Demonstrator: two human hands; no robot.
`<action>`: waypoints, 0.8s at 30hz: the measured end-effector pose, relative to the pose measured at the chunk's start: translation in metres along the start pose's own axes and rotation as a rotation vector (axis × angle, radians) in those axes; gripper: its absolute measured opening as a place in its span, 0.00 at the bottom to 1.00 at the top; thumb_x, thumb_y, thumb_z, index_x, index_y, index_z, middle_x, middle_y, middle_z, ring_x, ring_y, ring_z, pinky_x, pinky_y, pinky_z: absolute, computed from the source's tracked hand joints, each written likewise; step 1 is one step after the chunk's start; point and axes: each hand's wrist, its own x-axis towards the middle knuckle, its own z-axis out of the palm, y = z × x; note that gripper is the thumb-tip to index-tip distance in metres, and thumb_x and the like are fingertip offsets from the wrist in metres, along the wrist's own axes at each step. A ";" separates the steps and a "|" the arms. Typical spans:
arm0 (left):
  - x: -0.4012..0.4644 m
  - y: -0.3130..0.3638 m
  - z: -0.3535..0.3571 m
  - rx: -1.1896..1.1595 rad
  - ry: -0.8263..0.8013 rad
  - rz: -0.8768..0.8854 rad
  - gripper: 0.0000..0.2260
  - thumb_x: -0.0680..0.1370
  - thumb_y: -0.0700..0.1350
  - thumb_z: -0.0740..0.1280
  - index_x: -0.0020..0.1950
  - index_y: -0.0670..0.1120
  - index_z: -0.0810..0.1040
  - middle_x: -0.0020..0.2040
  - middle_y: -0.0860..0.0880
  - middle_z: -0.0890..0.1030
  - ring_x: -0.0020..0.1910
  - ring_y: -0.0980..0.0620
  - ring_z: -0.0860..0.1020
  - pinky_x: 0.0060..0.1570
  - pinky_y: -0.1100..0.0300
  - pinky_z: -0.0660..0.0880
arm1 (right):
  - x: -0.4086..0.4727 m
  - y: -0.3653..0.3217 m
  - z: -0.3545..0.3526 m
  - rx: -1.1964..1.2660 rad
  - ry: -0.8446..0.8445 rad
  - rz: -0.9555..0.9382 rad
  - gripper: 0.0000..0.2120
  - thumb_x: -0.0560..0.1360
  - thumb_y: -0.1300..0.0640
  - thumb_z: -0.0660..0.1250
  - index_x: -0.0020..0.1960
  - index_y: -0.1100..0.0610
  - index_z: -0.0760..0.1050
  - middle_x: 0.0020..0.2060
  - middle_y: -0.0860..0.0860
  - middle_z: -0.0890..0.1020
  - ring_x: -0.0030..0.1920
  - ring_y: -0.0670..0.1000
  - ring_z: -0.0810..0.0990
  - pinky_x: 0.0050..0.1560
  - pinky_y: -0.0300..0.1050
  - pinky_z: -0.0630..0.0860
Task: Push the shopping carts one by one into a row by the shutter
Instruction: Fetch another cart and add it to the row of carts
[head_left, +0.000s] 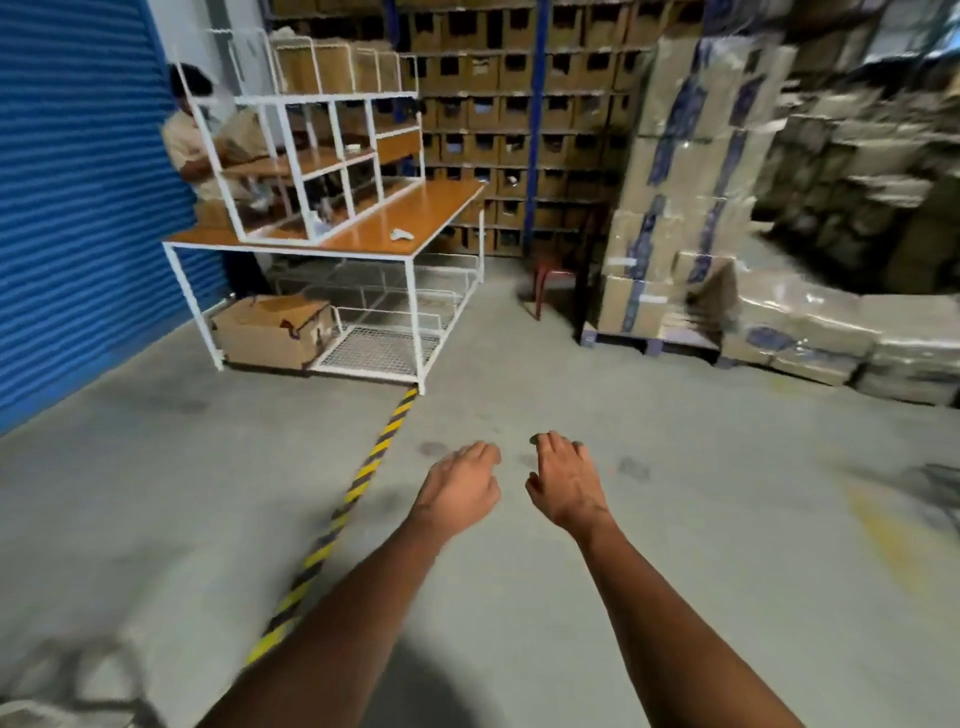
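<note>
left hand (460, 486) and right hand (566, 480): grip loose, half-spread, holding nothing, out over bare floor (675, 467) | carts: none clearly in view, only blurred shape at lower left edge | shutter (78, 208) on left | handling guess: wheeled, stiff, rolls easily; take the rear handle bar with both hands

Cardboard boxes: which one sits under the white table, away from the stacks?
The open brown box on the floor beneath the table, near the blue shutter. The other boxes are stacked on shelves or pallets.
</note>
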 end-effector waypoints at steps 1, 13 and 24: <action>0.022 0.033 0.015 0.015 -0.016 0.060 0.13 0.72 0.48 0.65 0.57 0.53 0.73 0.52 0.53 0.78 0.51 0.51 0.79 0.51 0.55 0.75 | -0.010 0.038 -0.008 0.000 0.008 0.042 0.21 0.72 0.55 0.68 0.64 0.58 0.74 0.56 0.54 0.79 0.59 0.58 0.78 0.61 0.53 0.70; 0.183 0.425 0.171 -0.166 -0.215 0.467 0.14 0.75 0.49 0.63 0.60 0.53 0.72 0.57 0.53 0.79 0.55 0.49 0.80 0.57 0.53 0.76 | -0.185 0.446 -0.102 -0.122 0.008 0.543 0.22 0.75 0.56 0.65 0.68 0.58 0.73 0.61 0.56 0.80 0.63 0.58 0.77 0.67 0.51 0.67; 0.287 0.740 0.289 -0.260 -0.262 0.803 0.14 0.74 0.47 0.64 0.60 0.52 0.73 0.54 0.54 0.78 0.52 0.53 0.80 0.56 0.57 0.74 | -0.322 0.716 -0.163 -0.231 -0.002 0.912 0.23 0.75 0.56 0.64 0.70 0.57 0.72 0.60 0.54 0.80 0.62 0.57 0.78 0.64 0.51 0.69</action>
